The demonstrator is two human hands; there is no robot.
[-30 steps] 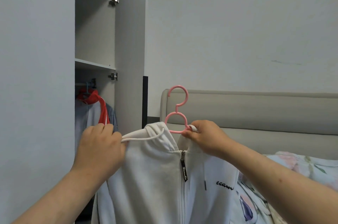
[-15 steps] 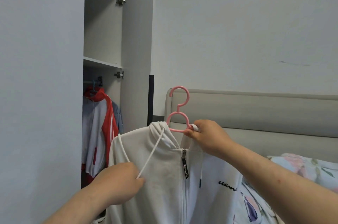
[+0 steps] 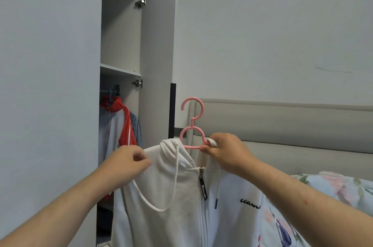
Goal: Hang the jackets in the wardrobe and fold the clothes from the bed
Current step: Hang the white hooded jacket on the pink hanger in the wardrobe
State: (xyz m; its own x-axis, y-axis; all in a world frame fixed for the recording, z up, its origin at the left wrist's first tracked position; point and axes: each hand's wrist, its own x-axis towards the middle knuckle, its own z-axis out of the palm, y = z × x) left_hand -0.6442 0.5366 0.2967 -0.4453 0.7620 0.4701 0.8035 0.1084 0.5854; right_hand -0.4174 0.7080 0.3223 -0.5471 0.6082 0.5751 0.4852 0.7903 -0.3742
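Note:
A white zip-up hooded jacket [image 3: 181, 202] hangs in front of me on a pink plastic hanger [image 3: 192, 123], its hook pointing up. My right hand [image 3: 226, 152] grips the hanger's right shoulder together with the jacket's collar. My left hand [image 3: 127, 163] pinches the jacket's left shoulder fabric, and a white drawstring loops down below it. The open wardrobe [image 3: 121, 49] stands to the left behind the jacket. Inside it a red and white jacket [image 3: 121, 123] hangs on a blue hanger from the rail.
A wardrobe door [image 3: 50, 85] fills the left side close to me, and the other open door [image 3: 159, 55] stands edge-on beside the bed. A beige padded headboard [image 3: 282, 125] runs along the right, with floral bedding [image 3: 333, 190] at the lower right.
My left hand has risen from the drawstring at the jacket's chest to its left shoulder. My right hand stays on the hanger. The view has shifted a little to the left.

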